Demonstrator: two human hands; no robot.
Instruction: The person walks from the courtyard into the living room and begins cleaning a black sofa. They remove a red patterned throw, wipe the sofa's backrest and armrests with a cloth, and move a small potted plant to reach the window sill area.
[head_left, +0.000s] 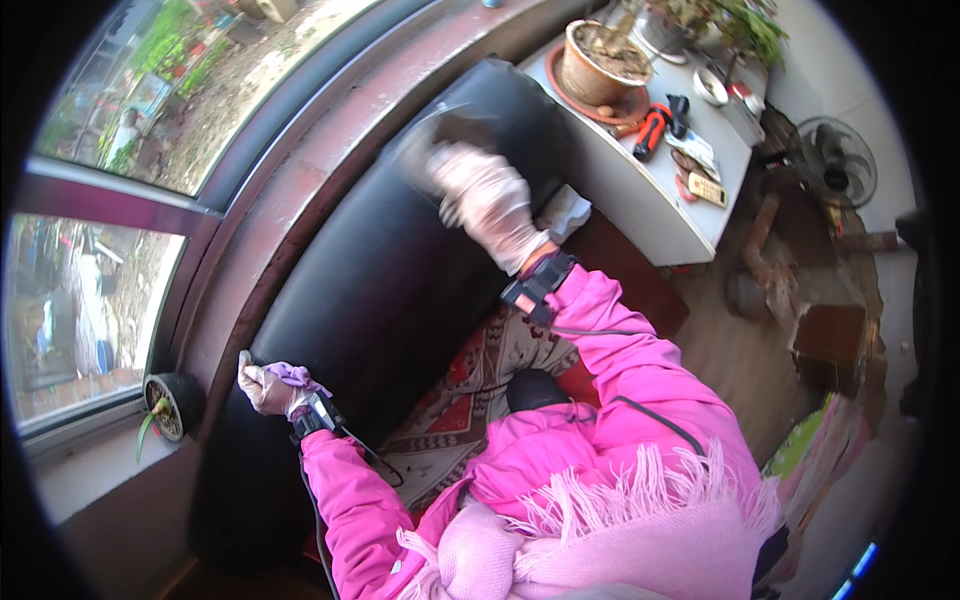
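Observation:
My right hand (487, 195), in a thin see-through glove, is over the upper part of a black leather sofa back (390, 247). It is motion-blurred. A grey-brown item (450, 139), too smeared to identify, shows at its fingers against the leather. Low on the same backrest, beside the window ledge, rests my left hand (270, 390), also gloved, with its fingers curled. A crumpled purple cloth (291, 373) lies against its thumb side; whether the fingers grip it is hidden. Below the backrest spreads a patterned red-and-white seat cover (442, 442).
A reddish window ledge (300, 165) runs along the backrest, with a small potted plant (171, 409) at its lower end. The white cabinet (645, 217) carries a large clay pot (600, 67), a red-and-black tool (652, 131) and a remote control (707, 190). A fan (836, 161) stands farther right.

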